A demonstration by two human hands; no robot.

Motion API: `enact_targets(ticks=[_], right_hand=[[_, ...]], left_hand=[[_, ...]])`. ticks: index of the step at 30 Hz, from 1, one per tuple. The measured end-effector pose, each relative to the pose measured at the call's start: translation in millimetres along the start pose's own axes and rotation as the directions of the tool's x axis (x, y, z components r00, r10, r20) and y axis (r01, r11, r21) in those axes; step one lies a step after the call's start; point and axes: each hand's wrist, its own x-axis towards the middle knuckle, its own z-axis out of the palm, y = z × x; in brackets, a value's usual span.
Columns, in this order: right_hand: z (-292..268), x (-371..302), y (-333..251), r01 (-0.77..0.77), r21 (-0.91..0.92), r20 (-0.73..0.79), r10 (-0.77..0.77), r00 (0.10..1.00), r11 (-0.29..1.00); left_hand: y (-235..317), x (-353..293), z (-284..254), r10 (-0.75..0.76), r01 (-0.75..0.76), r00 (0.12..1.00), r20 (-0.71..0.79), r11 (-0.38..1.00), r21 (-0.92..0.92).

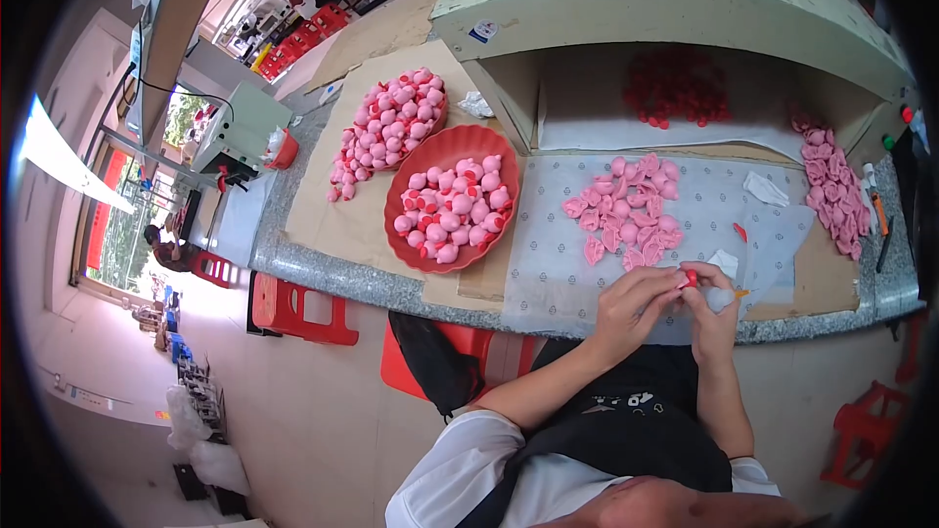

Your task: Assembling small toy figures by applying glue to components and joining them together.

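My left hand (629, 307) and my right hand (714, 318) meet over the near edge of the paper-covered bench. Between their fingertips is a small red piece (691, 278), with a bit of pink beside it; the fingers hide most of it. My right hand also holds a small whitish squeeze bottle (722, 299) with a yellow-orange tip against its palm. Just beyond my hands, pink ruffled pieces and pink balls lie in a loose pile (631, 210) on the white patterned paper (548, 264).
Left of the paper stands a red bowl (399, 252) of pink balls with red bits, with another heap (391, 122) behind it. Red pieces (675, 88) lie under a pale green shelf (685, 0). More pink pieces (831, 191) and pens (879, 210) lie at the right.
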Motion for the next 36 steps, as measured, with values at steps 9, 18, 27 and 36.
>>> enact_targets(ticks=[9,18,27,36], right_hand=[[11,-9,-8,-0.055,0.182,0.018,0.053,0.998,0.982],[3,-14,-16,-0.023,-0.141,0.113,0.039,0.993,0.99],[10,-19,-15,0.255,-0.439,0.204,-0.181,0.962,0.861],[16,-21,-23,-0.177,-0.098,0.044,0.182,0.982,0.979]], left_hand=[[11,-2,-11,-0.075,0.077,0.997,0.032,0.993,-0.09],[8,4,-18,-0.21,0.215,0.965,0.156,0.977,-0.015],[-6,3,-22,0.103,-0.162,0.957,0.271,0.965,0.206],[-4,9,-22,0.188,-0.254,0.943,0.273,0.939,0.231]])
